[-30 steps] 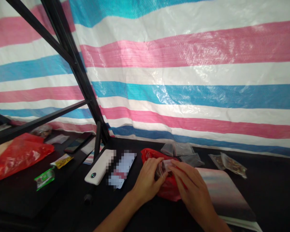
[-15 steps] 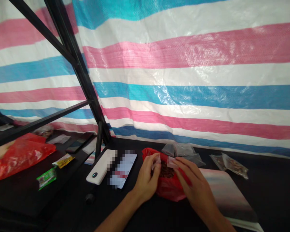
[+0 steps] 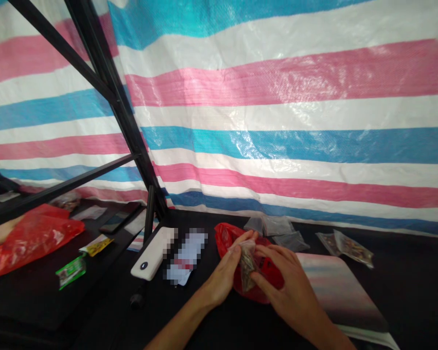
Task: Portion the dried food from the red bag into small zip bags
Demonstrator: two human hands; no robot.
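Observation:
Both my hands pinch one small clear plastic pouch point(image 3: 246, 265) with dark brownish bits inside. It stands upright between them, just above a red plastic bag point(image 3: 226, 238) on the black table point(image 3: 405, 291). My left hand point(image 3: 226, 272) grips the pouch's top left edge with thumb and fingers. My right hand point(image 3: 288, 287) holds its lower right side with closed fingertips.
Several small clear pouches point(image 3: 277, 226) lie behind the red bag, two more pouches point(image 3: 346, 248) to the right. A striped booklet point(image 3: 336, 291) lies under my right wrist. A white power bank point(image 3: 153, 253) and a phone point(image 3: 186, 255) lie left. Another red bag point(image 3: 32, 236), small packets and black frame bars point(image 3: 120, 112) stand left.
The pouch was held wide and level between my hands half a second ago; now it stands upright and narrow, and my hands have drawn closer together over the red bag.

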